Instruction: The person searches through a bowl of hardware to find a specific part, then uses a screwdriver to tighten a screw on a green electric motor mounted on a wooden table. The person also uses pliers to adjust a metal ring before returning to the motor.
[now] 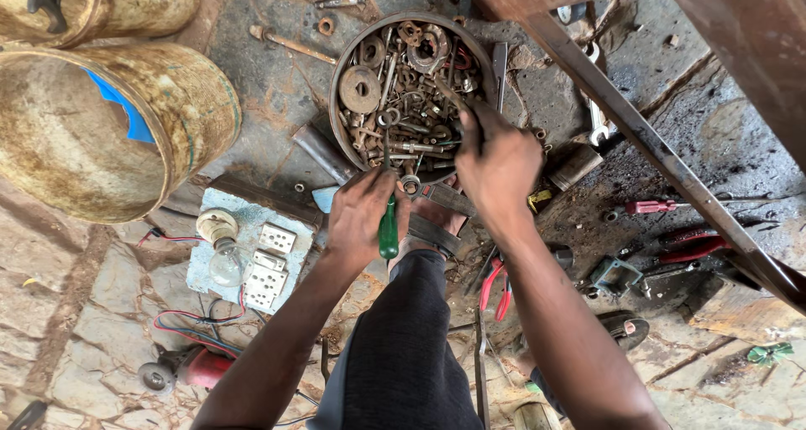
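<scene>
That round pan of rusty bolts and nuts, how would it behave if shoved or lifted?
The round pan probably feels heavy: it is heaped with rusty bolts and washers. Pushed, it would likely scrape rather than slide on the rough floor. Tilted, loose pieces could spill over its low rim.

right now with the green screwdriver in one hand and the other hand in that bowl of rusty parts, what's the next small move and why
Probably close the right hand on one piece and lift it clear. Its fingers are already down among the rusty nuts, washers and bolts in the round metal bowl, while the left hand holds the green-handled screwdriver at the bowl's near rim. What the fingers grip is hidden.
</scene>
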